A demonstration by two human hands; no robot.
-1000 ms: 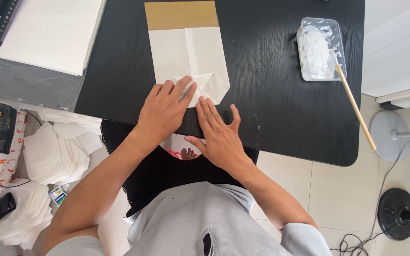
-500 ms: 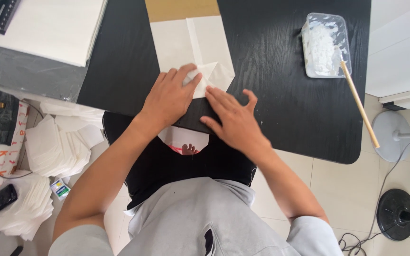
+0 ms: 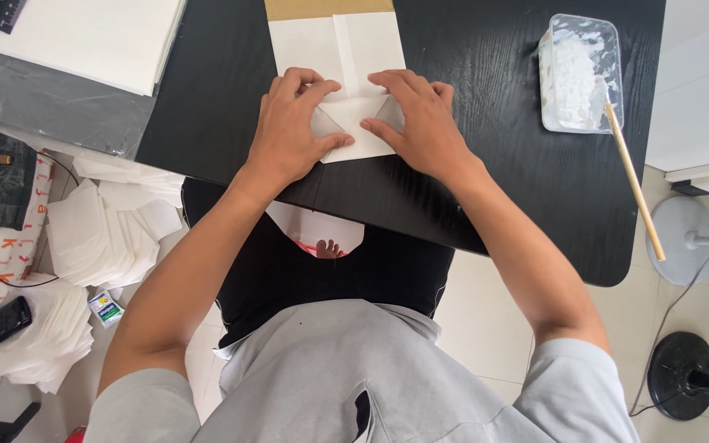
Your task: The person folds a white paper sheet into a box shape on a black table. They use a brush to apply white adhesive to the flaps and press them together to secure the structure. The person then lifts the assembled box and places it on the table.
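Floor, far left: loose stacks of white paper sheets (image 3: 100,238) lie on the floor beside the table, well apart from the hands; a small black phone (image 3: 8,318) rests on one stack

Table top, upper left: a large white board (image 3: 84,37) lies on a grey sheet, clear of the work

Work surface: black wooden table (image 3: 486,189), its near edge just below both wrists

Left hand: left hand (image 3: 293,131) lies flat, fingers spread, pressing the left half of the folded paper; thumb points right along the lower edge; it grasps nothing, only bears down

Paper: white folded paper bag with a brown top strip (image 3: 340,57) lies flat on the table, long axis running away from the person; its near end sits under both hands and shows two folded-in corner triangles and a centre seam

Right hand: right hand (image 3: 420,123) also lies open and flat, pressing the right half; index finger runs left along the fold

Key relation: the paper's near end lies directly beneath and between the two hands, both equally close; its body stretches away from them

Open room: bare table on either side of the paper; little margin towards the near edge

Far right: clear plastic tub of white paste (image 3: 578,70) with a long wooden stick (image 3: 632,176) propped in it, well apart from the right hand
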